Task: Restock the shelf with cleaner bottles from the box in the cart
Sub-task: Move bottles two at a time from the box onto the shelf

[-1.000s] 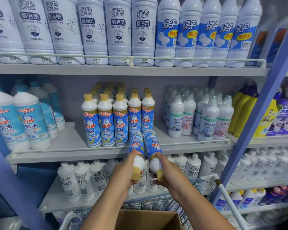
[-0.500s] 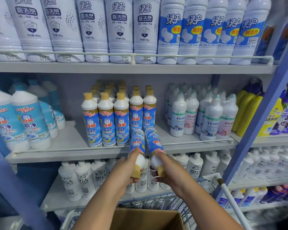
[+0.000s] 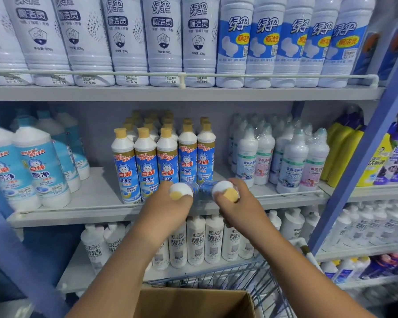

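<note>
Two cleaner bottles, one gripped near its neck in the left hand (image 3: 168, 210) and one in the right hand (image 3: 237, 210), are held base-first over the middle shelf (image 3: 97, 203), apparently so they can be slid in before the matching yellow-capped row (image 3: 163, 161).

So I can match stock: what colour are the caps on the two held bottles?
Yellow caps on white-shouldered bottles, clearest in the head view.
</note>
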### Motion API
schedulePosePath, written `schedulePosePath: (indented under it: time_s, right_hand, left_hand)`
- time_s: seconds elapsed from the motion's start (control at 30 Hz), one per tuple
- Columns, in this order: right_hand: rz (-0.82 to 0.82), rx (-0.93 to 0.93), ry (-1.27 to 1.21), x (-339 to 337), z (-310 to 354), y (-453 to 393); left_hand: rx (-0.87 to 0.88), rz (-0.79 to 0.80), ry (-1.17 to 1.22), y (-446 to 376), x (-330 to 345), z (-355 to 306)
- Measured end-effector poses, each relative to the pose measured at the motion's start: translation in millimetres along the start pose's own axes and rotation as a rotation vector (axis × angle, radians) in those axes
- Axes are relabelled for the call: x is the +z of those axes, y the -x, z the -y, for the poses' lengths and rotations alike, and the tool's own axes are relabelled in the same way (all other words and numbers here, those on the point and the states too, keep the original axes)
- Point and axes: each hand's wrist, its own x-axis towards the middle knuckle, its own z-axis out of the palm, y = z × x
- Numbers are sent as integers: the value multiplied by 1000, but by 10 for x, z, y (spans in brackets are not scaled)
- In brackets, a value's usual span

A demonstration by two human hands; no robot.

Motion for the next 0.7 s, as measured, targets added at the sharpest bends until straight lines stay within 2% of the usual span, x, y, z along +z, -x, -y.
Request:
schedulePosePath:
  time_s: [0.17,0.33,0.57,0.7]
  right_hand:
    - [25,-86,224,-134,357,-306]
    - [133,-28,396,-246,722,-627]
    - [307,54,564,-187,1053,-1084]
    - [379,40,686,-161,1142,-1324]
  left_hand:
    - [80,-53,-256,-328,-114,-348]
    - [115,-8,-308,-681,-250,-651]
    - [111,78,-514,-1082,-209,-929]
    - [191,-79,-659,-1269,-162,-959]
